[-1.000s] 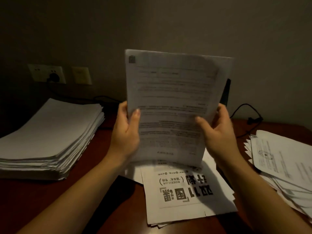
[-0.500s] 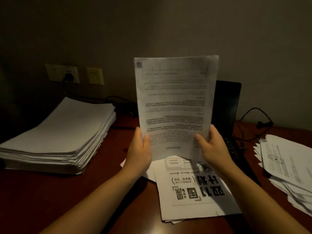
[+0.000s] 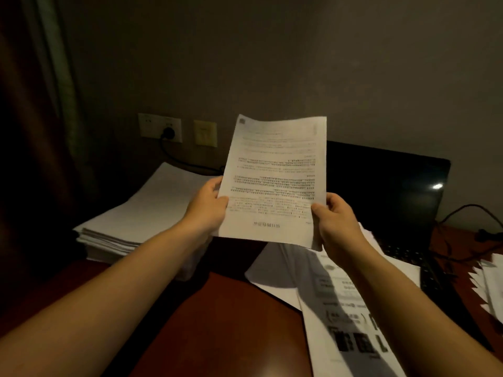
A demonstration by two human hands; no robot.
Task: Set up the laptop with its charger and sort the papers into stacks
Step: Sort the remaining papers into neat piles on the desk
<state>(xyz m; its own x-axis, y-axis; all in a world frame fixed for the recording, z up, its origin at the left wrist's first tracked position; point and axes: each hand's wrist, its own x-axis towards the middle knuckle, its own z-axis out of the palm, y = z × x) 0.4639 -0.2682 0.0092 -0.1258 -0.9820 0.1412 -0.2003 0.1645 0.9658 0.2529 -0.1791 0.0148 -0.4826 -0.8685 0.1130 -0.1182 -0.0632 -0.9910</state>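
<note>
I hold a printed sheet [image 3: 275,170] tilted upright in front of me, its text upside down. My left hand [image 3: 208,209] grips its lower left edge and my right hand [image 3: 336,223] grips its lower right corner. A thick stack of white papers [image 3: 141,213] lies on the desk to the left, just behind my left hand. Loose printed sheets [image 3: 334,300] with bold black characters lie under my right forearm. An open black laptop [image 3: 386,191] stands behind the sheet on the right, its screen dark.
A messy paper pile [image 3: 490,284] sits at the right edge. A black plug sits in the wall socket [image 3: 160,128], with its cable running down behind the left stack. Another black cable [image 3: 468,213] loops right of the laptop. The dark red desk [image 3: 226,322] shows between my arms.
The sheet has come down lower and shifted left toward the thick stack. My view has swung left, so the laptop and loose sheets now sit further right.
</note>
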